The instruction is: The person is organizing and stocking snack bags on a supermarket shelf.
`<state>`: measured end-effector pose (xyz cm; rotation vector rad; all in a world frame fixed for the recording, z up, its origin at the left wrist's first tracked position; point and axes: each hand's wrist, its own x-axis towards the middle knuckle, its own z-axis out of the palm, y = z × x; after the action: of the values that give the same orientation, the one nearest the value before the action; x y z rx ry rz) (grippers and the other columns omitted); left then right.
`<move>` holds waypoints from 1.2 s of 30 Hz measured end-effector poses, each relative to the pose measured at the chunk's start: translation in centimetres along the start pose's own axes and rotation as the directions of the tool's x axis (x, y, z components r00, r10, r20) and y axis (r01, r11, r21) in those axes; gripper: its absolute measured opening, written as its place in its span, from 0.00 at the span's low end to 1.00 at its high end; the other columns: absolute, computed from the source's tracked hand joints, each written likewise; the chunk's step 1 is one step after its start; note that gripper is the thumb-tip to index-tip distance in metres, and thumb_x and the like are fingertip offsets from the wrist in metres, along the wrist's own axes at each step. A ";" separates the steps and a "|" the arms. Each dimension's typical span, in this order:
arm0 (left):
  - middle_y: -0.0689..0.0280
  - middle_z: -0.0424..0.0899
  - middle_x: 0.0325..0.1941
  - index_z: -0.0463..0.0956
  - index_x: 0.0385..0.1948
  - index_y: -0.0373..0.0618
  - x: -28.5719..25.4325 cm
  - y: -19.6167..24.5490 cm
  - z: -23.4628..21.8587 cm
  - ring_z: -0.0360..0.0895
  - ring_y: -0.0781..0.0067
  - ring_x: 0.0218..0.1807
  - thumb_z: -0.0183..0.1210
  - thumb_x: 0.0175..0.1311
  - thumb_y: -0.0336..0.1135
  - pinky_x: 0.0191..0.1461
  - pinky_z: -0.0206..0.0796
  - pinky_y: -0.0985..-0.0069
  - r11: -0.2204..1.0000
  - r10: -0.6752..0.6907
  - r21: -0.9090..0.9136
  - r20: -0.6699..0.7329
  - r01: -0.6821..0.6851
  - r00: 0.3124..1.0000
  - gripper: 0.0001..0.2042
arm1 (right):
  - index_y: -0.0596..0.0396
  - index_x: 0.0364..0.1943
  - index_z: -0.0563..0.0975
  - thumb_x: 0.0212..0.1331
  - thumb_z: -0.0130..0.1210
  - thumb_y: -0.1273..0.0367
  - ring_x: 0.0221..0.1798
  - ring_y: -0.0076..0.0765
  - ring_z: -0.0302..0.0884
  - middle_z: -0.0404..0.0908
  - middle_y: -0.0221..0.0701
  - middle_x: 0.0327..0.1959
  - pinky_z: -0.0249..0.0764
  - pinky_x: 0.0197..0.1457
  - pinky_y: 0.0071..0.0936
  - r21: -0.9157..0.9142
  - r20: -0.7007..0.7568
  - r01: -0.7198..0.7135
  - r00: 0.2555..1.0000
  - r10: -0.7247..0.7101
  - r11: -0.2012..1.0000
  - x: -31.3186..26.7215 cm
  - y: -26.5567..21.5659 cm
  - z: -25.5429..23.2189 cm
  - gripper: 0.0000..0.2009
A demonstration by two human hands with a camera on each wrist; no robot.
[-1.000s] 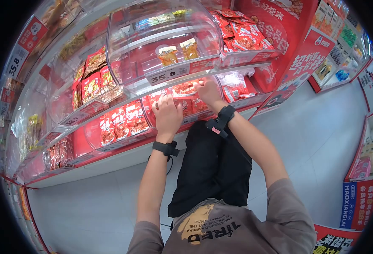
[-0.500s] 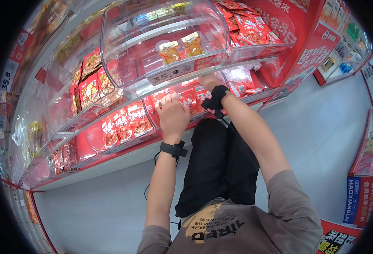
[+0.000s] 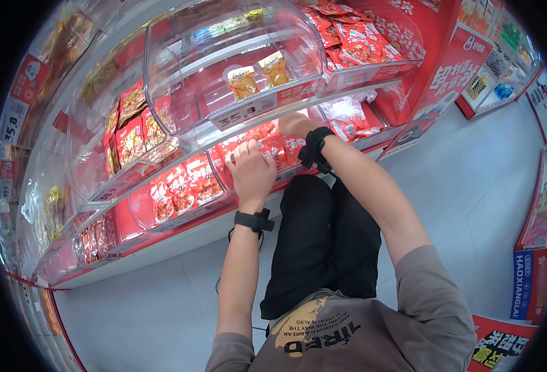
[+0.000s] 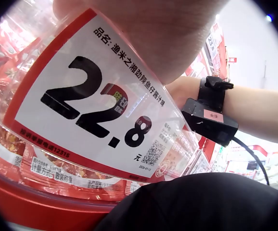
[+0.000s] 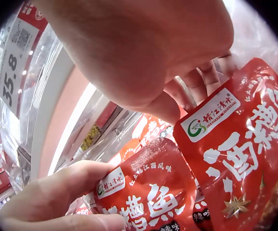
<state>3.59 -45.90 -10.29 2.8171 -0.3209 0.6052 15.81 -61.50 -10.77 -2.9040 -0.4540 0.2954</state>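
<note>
My left hand reaches over the front edge of a lower bin of red snack packets. In the right wrist view, its thumb and forefinger pinch the left side of one red snack packet with white lettering. My right hand is inside the same bin, partly under the shelf above. Its fingers lie at the top edge of a second red packet, partly behind it; I cannot tell whether they grip it. A 22.8 price tag stands below my left palm.
Above is a clear-walled bin with two yellowish packets and a 35.8 tag. More red packets fill the bin at left. At right, another bin holds clear plastic. My knees are close to the shelf front.
My right hand has gone from above the front of the bin deeper in under the upper shelf, then slightly left. The left hand stays at the bin's front edge. The view has shifted a little.
</note>
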 end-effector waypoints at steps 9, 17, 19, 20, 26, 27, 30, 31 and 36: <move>0.56 0.74 0.51 0.69 0.49 0.39 -0.2 -0.4 0.4 0.67 0.62 0.58 0.56 0.51 0.40 0.66 0.47 0.56 0.999 0.026 -0.025 -0.036 -0.027 0.999 0.23 | 0.63 0.40 0.79 0.62 0.48 0.53 0.48 0.56 0.76 0.80 0.48 0.42 0.69 0.53 0.43 0.193 -0.308 0.256 0.933 -0.189 0.947 -7.7 -2.5 -1.8 0.23; 0.54 0.68 0.60 0.71 0.48 0.43 -0.3 0.0 0.5 0.59 0.58 0.66 0.58 0.49 0.42 0.66 0.44 0.50 0.997 -0.032 0.073 -0.074 0.037 0.997 0.23 | 0.64 0.39 0.78 0.57 0.50 0.73 0.36 0.29 0.79 0.82 0.35 0.34 0.73 0.46 0.27 0.825 -0.254 0.277 0.960 -0.116 0.493 -18.7 5.7 -6.3 0.10; 0.53 0.68 0.60 0.71 0.48 0.43 -0.4 0.0 0.4 0.59 0.56 0.66 0.57 0.50 0.42 0.66 0.44 0.50 0.996 -0.045 0.072 -0.059 0.049 0.997 0.23 | 0.61 0.37 0.80 0.53 0.53 0.69 0.36 0.32 0.80 0.83 0.36 0.32 0.74 0.43 0.29 0.692 -0.394 0.175 0.905 0.163 0.701 -18.0 11.5 -4.6 0.11; 0.52 0.68 0.59 0.71 0.48 0.43 -0.3 0.1 0.4 0.59 0.56 0.66 0.57 0.50 0.42 0.66 0.44 0.50 0.996 -0.050 0.074 -0.055 0.054 0.997 0.23 | 0.60 0.37 0.80 0.54 0.54 0.67 0.36 0.32 0.80 0.83 0.37 0.32 0.74 0.43 0.29 0.589 -0.400 0.063 0.889 0.222 0.805 -18.5 12.4 -4.4 0.12; 0.52 0.65 0.61 0.69 0.51 0.43 -0.3 -0.1 0.3 0.56 0.56 0.67 0.56 0.52 0.42 0.67 0.41 0.50 0.998 -0.045 0.041 -0.039 0.047 0.998 0.23 | 0.59 0.38 0.80 0.55 0.58 0.61 0.40 0.31 0.79 0.83 0.34 0.36 0.72 0.45 0.27 0.391 -0.044 -0.260 0.953 0.300 0.883 -18.1 16.0 -4.1 0.15; 0.53 0.66 0.60 0.69 0.51 0.43 -0.3 -0.2 0.3 0.56 0.57 0.67 0.56 0.52 0.42 0.67 0.42 0.50 0.998 -0.047 0.038 -0.044 0.048 0.998 0.23 | 0.59 0.38 0.80 0.56 0.58 0.60 0.40 0.32 0.79 0.83 0.35 0.36 0.71 0.45 0.27 0.445 -0.005 -0.242 0.962 0.272 0.862 -18.0 16.2 -4.4 0.15; 0.54 0.67 0.59 0.70 0.50 0.43 -0.4 -0.2 0.4 0.57 0.57 0.66 0.56 0.51 0.42 0.66 0.42 0.51 0.998 -0.044 0.037 -0.051 0.045 0.998 0.23 | 0.57 0.39 0.81 0.48 0.60 0.49 0.44 0.40 0.78 0.82 0.39 0.40 0.70 0.49 0.32 0.353 0.094 -0.288 0.958 0.272 0.890 -16.8 18.4 -4.1 0.25; 0.54 0.67 0.59 0.70 0.50 0.43 -0.4 -0.1 0.4 0.58 0.58 0.66 0.56 0.51 0.42 0.66 0.43 0.51 0.998 -0.042 0.040 -0.051 0.045 0.998 0.23 | 0.56 0.40 0.81 0.44 0.61 0.45 0.46 0.42 0.78 0.82 0.39 0.42 0.69 0.51 0.35 0.262 0.126 -0.359 0.933 0.337 0.896 -16.5 18.8 -4.1 0.29; 0.52 0.69 0.57 0.72 0.47 0.42 -0.4 -0.2 0.5 0.61 0.56 0.64 0.56 0.49 0.40 0.65 0.44 0.51 1.000 -0.028 0.003 -0.110 0.028 0.994 0.21 | 0.60 0.38 0.81 0.36 0.61 0.38 0.47 0.45 0.78 0.81 0.42 0.44 0.66 0.54 0.43 0.053 0.160 -0.582 0.807 0.568 0.811 -14.0 20.0 -2.8 0.37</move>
<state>3.49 -45.78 -10.97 2.7742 -0.2588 0.7527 8.98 -85.14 -9.99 -2.8545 0.4437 0.5850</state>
